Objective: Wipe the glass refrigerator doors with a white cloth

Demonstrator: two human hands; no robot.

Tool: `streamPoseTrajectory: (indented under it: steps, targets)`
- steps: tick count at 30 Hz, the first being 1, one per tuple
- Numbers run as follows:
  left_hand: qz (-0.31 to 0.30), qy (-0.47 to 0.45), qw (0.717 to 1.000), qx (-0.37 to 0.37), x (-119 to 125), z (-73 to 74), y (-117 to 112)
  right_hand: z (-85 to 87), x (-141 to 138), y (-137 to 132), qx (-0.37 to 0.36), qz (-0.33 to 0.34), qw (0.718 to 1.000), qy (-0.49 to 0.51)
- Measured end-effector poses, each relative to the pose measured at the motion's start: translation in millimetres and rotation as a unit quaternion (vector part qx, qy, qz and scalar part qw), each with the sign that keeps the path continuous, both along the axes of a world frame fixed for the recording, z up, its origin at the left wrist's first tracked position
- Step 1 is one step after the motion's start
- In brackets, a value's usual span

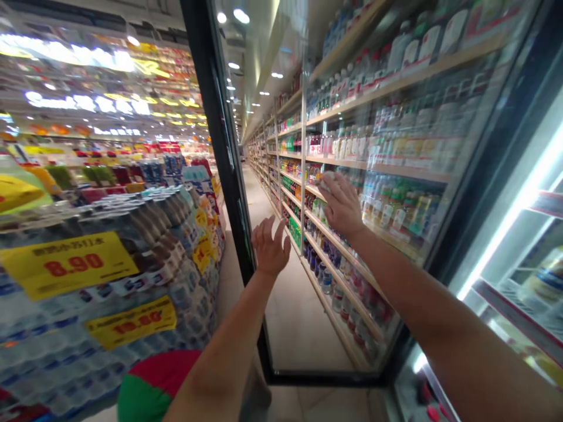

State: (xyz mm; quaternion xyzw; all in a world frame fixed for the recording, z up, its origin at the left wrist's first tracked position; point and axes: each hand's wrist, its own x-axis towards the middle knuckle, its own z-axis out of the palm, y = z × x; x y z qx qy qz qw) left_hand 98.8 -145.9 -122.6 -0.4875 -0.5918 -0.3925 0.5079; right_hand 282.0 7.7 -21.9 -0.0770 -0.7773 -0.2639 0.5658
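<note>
Supermarket aisle: left hand (269, 247), right hand (341, 206), both spread, on one glass door (299, 319).

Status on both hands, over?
Left hand open, by edge of black-framed glass fridge door. Right hand open, flat on its glass. Stacked bottled-water packs close left.

Head-worn view: we look forward and slightly down from close behind the open glass cooler door (222, 152), facing along the supermarket aisle (257, 187).

Long shop aisle (258, 186), ceiling lights (241, 16)
</note>
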Motion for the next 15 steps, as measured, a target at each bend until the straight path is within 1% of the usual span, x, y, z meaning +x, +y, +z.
streamPoseTrajectory:
  steps: [3, 4, 5, 6, 7, 9, 10, 12, 13, 14, 15]
  targets:
    - [-0.021, -0.002, 1.000, -0.006, 4, 68.4, 6, -19.9, -1, -10, 0.011, 0.005, 1.000, -0.010]
    - [-0.025, -0.002, 1.000, -0.018, 3, 87.8, 8, -24.6, 1, -12, 0.012, 0.006, 1.000, -0.025]
    - [-0.026, -0.001, 0.999, -0.026, 2, 103.6, 10, -26.7, 3, -11, 0.014, 0.007, 0.999, -0.046]
    - [-0.025, 0.001, 0.999, -0.032, 1, 115.3, 13, -25.5, 7, -9, 0.019, 0.009, 0.997, -0.072]
    - [-0.023, 0.003, 0.999, -0.035, -2, 122.9, 15, -20.7, 12, -5, 0.028, 0.013, 0.995, -0.094]
    - [-0.021, 0.006, 0.999, -0.032, -6, 127.8, 19, -2.4, 24, 6, 0.036, 0.016, 0.994, -0.097]
    - [-0.022, 0.006, 0.999, -0.028, -7, 126.9, 21, 8.8, 29, 11, 0.028, 0.012, 0.997, -0.068]
    - [-0.032, 0.003, 0.999, -0.023, -8, 123.0, 22, 28.0, 37, 20, -0.009, -0.001, 0.999, 0.037]
    - [-0.037, 0.002, 0.999, -0.022, -8, 121.2, 22, 33.4, 38, 21, -0.030, -0.009, 0.996, 0.089]
    - [-0.041, 0.001, 0.999, -0.022, -8, 120.1, 21, 35.3, 37, 20, -0.043, -0.017, 0.991, 0.124]
    - [-0.042, 0.002, 0.999, -0.021, -7, 119.6, 20, 33.9, 34, 17, -0.044, -0.022, 0.990, 0.135]
